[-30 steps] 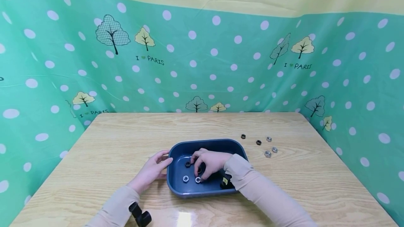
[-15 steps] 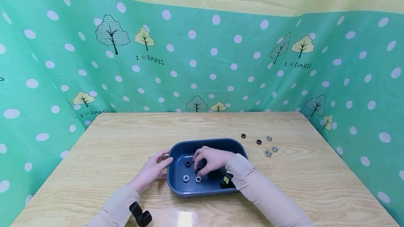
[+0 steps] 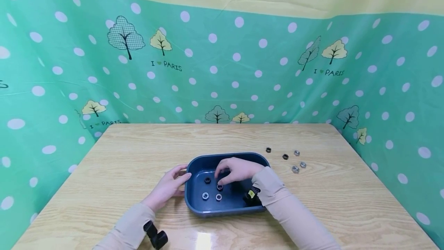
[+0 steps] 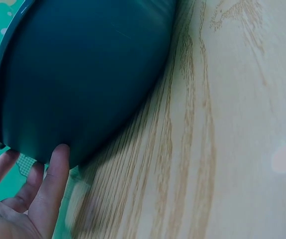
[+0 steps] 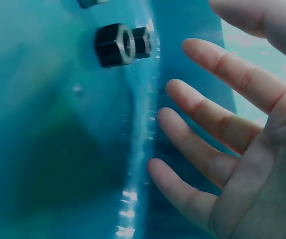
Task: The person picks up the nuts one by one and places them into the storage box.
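A dark blue rectangular plastic bin [image 3: 225,212] stands on the table. My left hand [image 3: 169,186] holds its left end, thumb over the rim and fingers against the outer wall; the left wrist view shows those fingers [image 4: 59,164] on the wall. My right hand [image 3: 239,169] hovers inside the bin, its fingers apart and holding nothing in the right wrist view. Below it lies a black hex nut [image 3: 220,188], close to the thumb. Another black nut [image 3: 207,180] is farther left. Two silver nuts [image 3: 205,196] lie nearer the front of the bin floor.
Right of the bin, several loose nuts lie on the wooden table [image 3: 138,146]: black ones such as this black nut [image 3: 285,156] and silver ones such as this silver nut [image 3: 295,169]. A green dotted curtain [image 3: 222,68] encloses the back and sides.
My right hand has lifted slightly and moved right, its fingers spreading away from the nuts; the black nut beneath it now shows more fully. The left hand stays on the bin.
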Demonstrator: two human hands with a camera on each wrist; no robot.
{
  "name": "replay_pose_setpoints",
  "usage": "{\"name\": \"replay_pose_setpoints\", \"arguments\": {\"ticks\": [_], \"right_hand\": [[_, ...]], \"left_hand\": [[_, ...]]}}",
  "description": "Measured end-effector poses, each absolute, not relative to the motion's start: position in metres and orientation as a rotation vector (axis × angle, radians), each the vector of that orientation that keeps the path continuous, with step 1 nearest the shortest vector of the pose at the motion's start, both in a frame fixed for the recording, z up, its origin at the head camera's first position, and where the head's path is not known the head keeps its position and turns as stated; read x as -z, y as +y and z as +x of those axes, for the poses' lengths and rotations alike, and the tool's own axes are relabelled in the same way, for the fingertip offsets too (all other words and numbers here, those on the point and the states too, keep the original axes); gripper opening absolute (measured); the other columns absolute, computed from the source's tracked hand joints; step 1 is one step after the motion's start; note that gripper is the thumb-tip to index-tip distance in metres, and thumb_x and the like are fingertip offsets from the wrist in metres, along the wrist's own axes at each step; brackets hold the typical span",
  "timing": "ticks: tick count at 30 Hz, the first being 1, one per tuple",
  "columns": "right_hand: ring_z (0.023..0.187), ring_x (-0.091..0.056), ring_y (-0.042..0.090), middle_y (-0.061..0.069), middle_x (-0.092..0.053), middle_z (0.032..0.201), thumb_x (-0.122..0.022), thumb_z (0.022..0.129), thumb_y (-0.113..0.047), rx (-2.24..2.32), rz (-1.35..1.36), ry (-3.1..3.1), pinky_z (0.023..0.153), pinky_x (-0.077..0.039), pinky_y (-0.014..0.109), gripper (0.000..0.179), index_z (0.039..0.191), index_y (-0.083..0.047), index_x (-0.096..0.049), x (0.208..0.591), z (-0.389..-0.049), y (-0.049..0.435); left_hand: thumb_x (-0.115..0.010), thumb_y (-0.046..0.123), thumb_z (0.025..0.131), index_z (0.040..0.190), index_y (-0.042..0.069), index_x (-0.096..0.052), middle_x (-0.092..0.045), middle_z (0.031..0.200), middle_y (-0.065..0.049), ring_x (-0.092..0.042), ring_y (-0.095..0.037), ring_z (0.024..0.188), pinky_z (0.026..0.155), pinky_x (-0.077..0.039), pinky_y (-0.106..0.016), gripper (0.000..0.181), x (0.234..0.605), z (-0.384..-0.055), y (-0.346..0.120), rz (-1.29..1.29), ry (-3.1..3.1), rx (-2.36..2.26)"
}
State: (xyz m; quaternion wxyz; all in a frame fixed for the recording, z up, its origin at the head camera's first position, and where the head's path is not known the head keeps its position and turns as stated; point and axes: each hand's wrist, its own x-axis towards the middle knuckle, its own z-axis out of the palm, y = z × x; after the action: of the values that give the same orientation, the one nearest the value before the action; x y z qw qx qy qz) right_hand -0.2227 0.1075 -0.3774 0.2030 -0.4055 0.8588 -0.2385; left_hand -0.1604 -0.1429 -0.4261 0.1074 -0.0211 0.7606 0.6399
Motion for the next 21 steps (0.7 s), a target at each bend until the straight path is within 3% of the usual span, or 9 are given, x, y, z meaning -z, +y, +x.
{"name": "replay_pose_setpoints", "arguments": {"ticks": [12, 21], "right_hand": [[0.107, -0.057, 0.026, 0.003, -0.062, 0.114, -0.065, 0.087, -0.024, 0.724, -1.071, 2.44, 0.092, -0.049, 0.041, 0.027, 0.11, -0.008, -0.067, 0.354, -0.222, 0.124], [0.106, -0.057, 0.021, 0.002, -0.062, 0.115, -0.063, 0.089, -0.026, 0.662, -1.041, 2.509, 0.094, -0.048, 0.041, 0.024, 0.109, -0.014, -0.067, 0.331, -0.218, 0.147]], "left_hand": [[-0.054, 0.023, 0.096, 0.139, 0.004, -0.041, -0.045, 0.136, -0.026, -0.058, -0.035, 0.111, 0.079, -0.058, -0.045, 0.048, 0.425, -0.161, -0.143, -0.049, 2.234, -1.875], [-0.054, 0.021, 0.096, 0.138, 0.005, -0.042, -0.046, 0.135, -0.025, -0.058, -0.033, 0.111, 0.079, -0.058, -0.044, 0.046, 0.424, -0.163, -0.143, -0.064, 2.219, -1.886]]}}
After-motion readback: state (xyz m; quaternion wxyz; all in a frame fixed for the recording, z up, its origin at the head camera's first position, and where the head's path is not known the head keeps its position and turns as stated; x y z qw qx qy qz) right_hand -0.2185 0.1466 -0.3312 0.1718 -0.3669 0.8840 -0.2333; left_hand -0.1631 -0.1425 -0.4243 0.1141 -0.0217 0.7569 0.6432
